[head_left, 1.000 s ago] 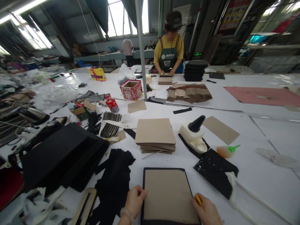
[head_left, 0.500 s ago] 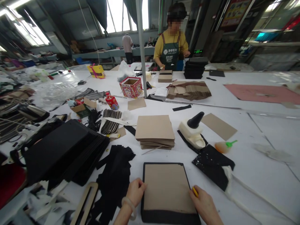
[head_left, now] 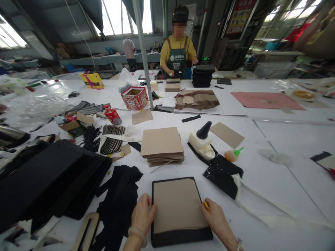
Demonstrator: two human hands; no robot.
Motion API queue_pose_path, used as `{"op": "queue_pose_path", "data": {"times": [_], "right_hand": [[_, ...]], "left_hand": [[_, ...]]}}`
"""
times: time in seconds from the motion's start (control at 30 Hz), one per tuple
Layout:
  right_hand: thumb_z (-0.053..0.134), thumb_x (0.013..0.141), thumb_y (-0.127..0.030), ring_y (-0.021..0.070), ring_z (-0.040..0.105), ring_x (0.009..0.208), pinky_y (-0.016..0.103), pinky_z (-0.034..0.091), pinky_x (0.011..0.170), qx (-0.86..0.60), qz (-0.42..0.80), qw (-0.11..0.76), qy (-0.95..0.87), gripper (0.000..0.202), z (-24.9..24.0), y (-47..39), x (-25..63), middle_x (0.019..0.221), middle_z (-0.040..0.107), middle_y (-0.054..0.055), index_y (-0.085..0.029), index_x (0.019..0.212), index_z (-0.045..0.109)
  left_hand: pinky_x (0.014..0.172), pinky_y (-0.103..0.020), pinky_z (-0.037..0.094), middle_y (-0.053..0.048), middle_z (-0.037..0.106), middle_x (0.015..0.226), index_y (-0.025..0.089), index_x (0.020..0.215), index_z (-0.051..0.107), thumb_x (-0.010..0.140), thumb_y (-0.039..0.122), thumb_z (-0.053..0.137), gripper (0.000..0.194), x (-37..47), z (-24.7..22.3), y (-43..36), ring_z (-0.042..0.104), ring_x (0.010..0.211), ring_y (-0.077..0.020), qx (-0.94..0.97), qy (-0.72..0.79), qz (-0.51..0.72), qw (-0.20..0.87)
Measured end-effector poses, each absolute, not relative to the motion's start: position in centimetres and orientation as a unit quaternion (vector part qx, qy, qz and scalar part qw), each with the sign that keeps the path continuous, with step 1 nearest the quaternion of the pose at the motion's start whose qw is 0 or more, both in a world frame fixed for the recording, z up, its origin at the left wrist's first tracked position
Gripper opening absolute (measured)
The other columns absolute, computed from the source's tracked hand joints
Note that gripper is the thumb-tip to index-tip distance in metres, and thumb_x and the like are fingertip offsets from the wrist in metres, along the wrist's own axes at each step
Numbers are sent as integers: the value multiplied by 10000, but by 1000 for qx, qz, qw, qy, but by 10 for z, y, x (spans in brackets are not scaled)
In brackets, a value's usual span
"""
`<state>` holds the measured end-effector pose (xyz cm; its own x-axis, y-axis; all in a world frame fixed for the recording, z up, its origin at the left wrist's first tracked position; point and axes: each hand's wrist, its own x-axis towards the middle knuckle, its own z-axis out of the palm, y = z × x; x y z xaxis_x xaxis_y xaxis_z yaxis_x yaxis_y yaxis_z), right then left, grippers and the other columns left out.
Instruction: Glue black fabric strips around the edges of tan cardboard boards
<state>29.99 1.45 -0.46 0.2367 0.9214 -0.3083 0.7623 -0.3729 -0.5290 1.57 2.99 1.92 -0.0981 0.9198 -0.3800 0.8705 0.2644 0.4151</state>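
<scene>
A beige cardboard sheet (head_left: 178,204) lies on a slightly larger black panel (head_left: 183,237), whose dark border shows mostly along the near side. At its left edge, my left hand (head_left: 142,213) grips the panel with curled fingers, a pale bangle on the wrist. On the opposite edge rests my right hand (head_left: 216,218), closed around a small yellow tool (head_left: 206,205); most of the tool is hidden in the fingers. Just beyond the panel stands a stack of beige cardboard sheets (head_left: 162,143).
To the left are black strips (head_left: 120,198) and a pile of black panels (head_left: 47,177). On the right sit a cream glue container (head_left: 201,143) with a black nozzle, a glue-spotted black cloth (head_left: 225,174) and an orange bottle (head_left: 232,155). A person in a green apron (head_left: 178,61) works across the table.
The camera view has turned right, so most things appear further left. Both hands stay at the panel's side edges; the left hand's fingers sit slightly differently.
</scene>
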Motion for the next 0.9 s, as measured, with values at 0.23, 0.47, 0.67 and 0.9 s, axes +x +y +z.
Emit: {"op": "queue_pose_path", "data": {"times": [0.23,0.47,0.67,0.9], "right_hand": [[465,770,-260,158,540,544,241,329,524,-775,261,131,-560,207,-11,12,298,548,586,-5,-237,569,420],[431,860,-197,195,628,631,246,393,550,-744,222,78,-626,185,-12,7,301,723,653,54,-201,721,551],[368,804,-33,188,697,733,268,523,575,-644,132,-1,-753,564,11,19,283,1407,470,111,-207,1333,459],[293,842,-80,207,715,749,334,583,597,-605,220,-12,-765,606,-6,26,284,1517,254,48,-258,1409,414]], "left_hand": [[1100,-439,332,-26,403,1474,255,1267,509,745,16,416,581,67,-11,27,310,1374,-236,832,533,115,103],[1078,-567,314,-33,237,1550,325,1462,167,802,466,572,787,86,-39,26,264,1390,-338,849,516,89,67],[1090,-557,275,-36,171,1564,319,1465,136,824,558,511,780,84,-43,24,214,1407,-338,850,513,96,73],[1070,-581,303,-82,149,1569,269,1475,105,835,596,446,796,76,-33,25,222,1401,-358,858,493,106,97]]}}
